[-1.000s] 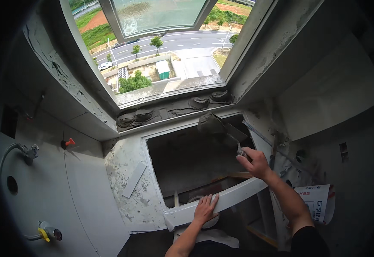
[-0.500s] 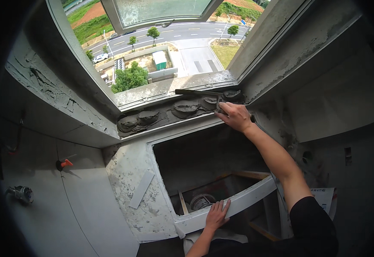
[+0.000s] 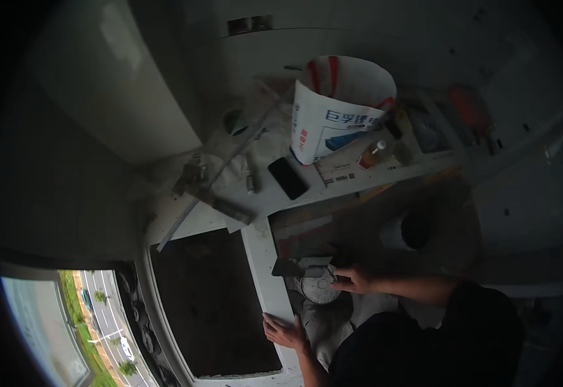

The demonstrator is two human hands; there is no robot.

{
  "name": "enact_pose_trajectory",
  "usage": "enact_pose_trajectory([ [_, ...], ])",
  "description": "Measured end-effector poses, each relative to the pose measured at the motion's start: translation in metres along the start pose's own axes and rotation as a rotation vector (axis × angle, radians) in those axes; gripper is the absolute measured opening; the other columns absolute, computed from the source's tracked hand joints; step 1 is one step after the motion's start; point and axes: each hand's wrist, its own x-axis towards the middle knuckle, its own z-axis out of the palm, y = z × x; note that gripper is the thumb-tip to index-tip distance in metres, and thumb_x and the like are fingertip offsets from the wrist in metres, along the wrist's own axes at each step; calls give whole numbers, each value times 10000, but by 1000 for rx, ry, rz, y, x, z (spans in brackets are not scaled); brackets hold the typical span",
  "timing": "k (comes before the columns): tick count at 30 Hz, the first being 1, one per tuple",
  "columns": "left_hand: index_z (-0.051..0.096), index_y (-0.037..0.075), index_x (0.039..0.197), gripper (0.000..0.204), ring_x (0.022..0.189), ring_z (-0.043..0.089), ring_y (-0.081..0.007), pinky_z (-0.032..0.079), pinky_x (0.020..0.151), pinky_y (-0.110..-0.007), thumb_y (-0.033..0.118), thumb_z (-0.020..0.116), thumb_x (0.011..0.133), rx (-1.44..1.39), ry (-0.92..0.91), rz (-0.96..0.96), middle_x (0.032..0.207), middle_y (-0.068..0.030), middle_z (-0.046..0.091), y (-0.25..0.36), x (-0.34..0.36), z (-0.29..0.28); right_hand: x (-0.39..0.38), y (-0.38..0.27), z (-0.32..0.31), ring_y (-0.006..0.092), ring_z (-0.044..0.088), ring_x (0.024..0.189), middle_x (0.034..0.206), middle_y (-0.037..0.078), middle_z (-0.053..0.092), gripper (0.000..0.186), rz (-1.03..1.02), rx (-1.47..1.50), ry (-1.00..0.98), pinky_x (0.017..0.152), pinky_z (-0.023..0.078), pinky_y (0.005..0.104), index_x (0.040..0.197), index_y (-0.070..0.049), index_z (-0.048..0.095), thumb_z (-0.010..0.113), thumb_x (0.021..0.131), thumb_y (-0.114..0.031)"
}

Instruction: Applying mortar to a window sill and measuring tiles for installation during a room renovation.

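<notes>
My left hand [image 3: 284,332] rests with fingers apart on the white strip [image 3: 262,251] beside the dark rectangular cutout [image 3: 204,303]. My right hand [image 3: 355,280] is closed on a trowel [image 3: 284,266], its metal blade over a dusty round container [image 3: 320,290] below the counter edge. The trowel's handle is partly hidden by my fingers. Grey mortar lumps [image 3: 142,319] line the window ledge at the lower left.
The counter [image 3: 333,180] holds a white bag bucket [image 3: 323,126], a phone [image 3: 288,177], a bottle [image 3: 370,156], a long metal strip [image 3: 197,200] and scattered tools. A bucket [image 3: 410,229] stands below. An open window [image 3: 42,322] overlooks a road.
The view has swung right, so the window now lies at the lower left. My right hand has brought the trowel from the mortar ledge down to the round container. My left hand still rests on the strip.
</notes>
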Motion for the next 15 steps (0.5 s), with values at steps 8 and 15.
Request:
enact_pose_trajectory([
  [8, 198, -187, 1706, 1286, 1402, 550, -546, 517, 1073, -616, 822, 601, 1019, -117, -270, 50, 1603, -377, 470, -9, -7, 35, -327, 377, -96, 440, 764, 908, 919, 240, 757, 615, 1001, -222, 402, 814, 590, 586, 1166, 5, 733, 644, 1101, -600],
  [15, 233, -197, 1688, 1206, 1503, 495, -552, 459, 1254, -581, 698, 709, 1036, 633, -345, 247, 1639, -425, 453, 23, -7, 46, -416, 626, -159, 432, 780, 901, 951, 194, 784, 385, 1118, -419, 414, 789, 617, 590, 1157, -28, 706, 674, 1089, -406],
])
